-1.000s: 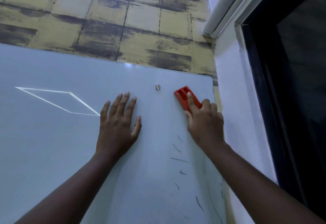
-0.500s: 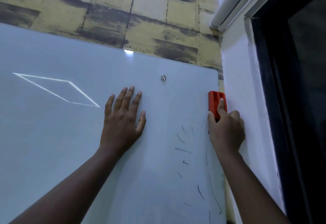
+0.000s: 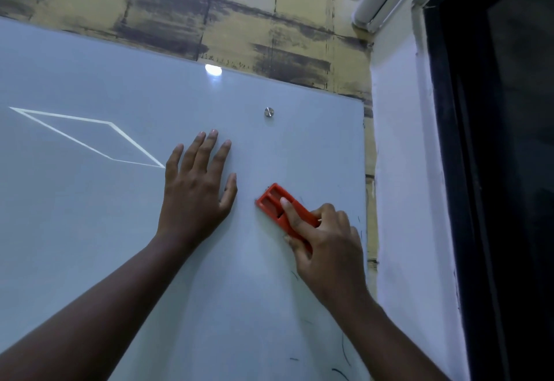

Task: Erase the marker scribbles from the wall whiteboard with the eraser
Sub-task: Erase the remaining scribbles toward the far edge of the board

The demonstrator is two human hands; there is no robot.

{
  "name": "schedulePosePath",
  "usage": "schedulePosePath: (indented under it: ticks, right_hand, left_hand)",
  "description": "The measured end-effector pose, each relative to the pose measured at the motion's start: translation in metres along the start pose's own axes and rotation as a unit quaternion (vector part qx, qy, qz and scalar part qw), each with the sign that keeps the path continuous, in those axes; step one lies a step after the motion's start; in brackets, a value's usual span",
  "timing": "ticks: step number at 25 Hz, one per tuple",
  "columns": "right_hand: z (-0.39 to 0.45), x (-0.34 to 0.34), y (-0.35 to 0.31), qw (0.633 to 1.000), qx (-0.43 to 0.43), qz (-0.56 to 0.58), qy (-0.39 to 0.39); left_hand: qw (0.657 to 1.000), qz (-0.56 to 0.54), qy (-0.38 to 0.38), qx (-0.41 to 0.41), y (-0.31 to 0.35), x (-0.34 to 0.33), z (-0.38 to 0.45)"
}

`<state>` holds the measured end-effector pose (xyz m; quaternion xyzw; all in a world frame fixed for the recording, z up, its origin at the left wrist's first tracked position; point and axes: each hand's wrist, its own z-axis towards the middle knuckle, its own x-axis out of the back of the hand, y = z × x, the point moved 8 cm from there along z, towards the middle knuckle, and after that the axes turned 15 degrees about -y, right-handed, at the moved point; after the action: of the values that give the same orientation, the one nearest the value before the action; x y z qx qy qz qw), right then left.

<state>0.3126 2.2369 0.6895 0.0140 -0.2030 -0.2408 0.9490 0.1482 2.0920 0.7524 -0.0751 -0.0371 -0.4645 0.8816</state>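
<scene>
The pale whiteboard (image 3: 90, 230) fills the left and middle of the head view. My right hand (image 3: 323, 245) grips the red eraser (image 3: 274, 203) and holds it flat against the board, tilted up to the left, my index finger lying along its back. My left hand (image 3: 198, 191) rests flat on the board just left of the eraser, fingers straight and spread. A few thin dark marker strokes (image 3: 344, 350) remain low on the board near its right edge, below my right wrist.
A round metal mounting stud (image 3: 269, 112) sits near the board's top right. A reflected bright diamond outline (image 3: 90, 137) shows at left. Yellow-and-black patterned wall (image 3: 209, 14) is above, a white wall (image 3: 404, 200) and dark window frame (image 3: 467, 170) at right.
My right hand has swept the eraser from the board's right edge down and left across the scribbles, and several strokes there are gone. The left hand stays flat on the board.
</scene>
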Motion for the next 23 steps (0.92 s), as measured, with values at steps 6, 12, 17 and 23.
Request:
schedulePosePath:
  ticks: [6,12,17,23]
  right_hand:
    - [0.001,0.025,0.084,0.972,-0.233,0.019,0.004]
    - [-0.037,0.008,0.083,0.954,-0.301,0.000,-0.012]
    - [-0.038,-0.005,0.032,0.970,-0.239,0.017,-0.042]
    - [-0.078,-0.032,-0.037,0.997,-0.060,-0.018,-0.039]
  left_hand:
    - [1.000,0.000,0.016,-0.007,0.002,0.001,-0.011]
    - [1.000,0.008,0.013,-0.005,0.005,-0.001,-0.023]
    - [1.000,0.017,0.014,0.000,0.006,-0.003,-0.026]
    - [1.000,0.001,-0.004,-0.008,0.004,-0.006,-0.032]
